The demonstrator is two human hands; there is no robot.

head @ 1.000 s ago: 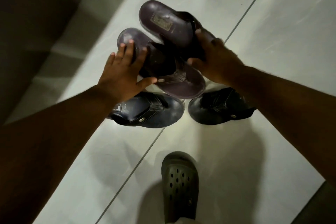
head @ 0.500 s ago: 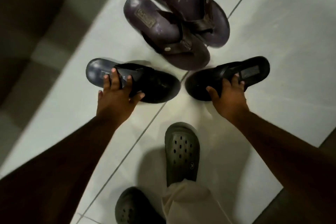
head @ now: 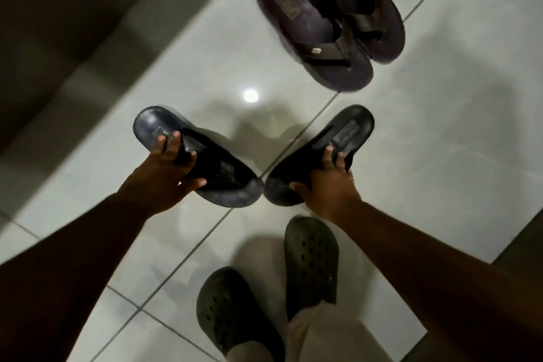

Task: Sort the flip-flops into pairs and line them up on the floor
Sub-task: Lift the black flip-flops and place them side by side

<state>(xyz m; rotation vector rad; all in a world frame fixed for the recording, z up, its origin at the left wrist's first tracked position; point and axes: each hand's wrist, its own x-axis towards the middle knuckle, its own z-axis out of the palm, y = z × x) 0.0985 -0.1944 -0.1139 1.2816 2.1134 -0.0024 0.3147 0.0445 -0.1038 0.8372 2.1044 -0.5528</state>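
Two purple-brown flip-flops lie side by side on the white tiled floor at the upper right: the nearer one (head: 311,29) and the farther one (head: 352,0), partly overlapping. My left hand (head: 167,173) grips a dark blue-black flip-flop (head: 199,161) by its strap, held above the floor. My right hand (head: 329,185) grips the matching black flip-flop (head: 320,153) by its strap. The toe ends of the two held flip-flops nearly touch in the middle, heels pointing outward.
My own feet in dark perforated clogs, the right clog (head: 311,258) and the left clog (head: 235,314), stand just below the hands. A dark wall or furniture edge (head: 58,23) runs along the left. A dark strip (head: 517,250) borders the tiles at the right.
Both hands left the purple pair on the floor and took hold of the two black flip-flops, then lifted them off the floor. The view shifted so the purple pair sits farther up right.
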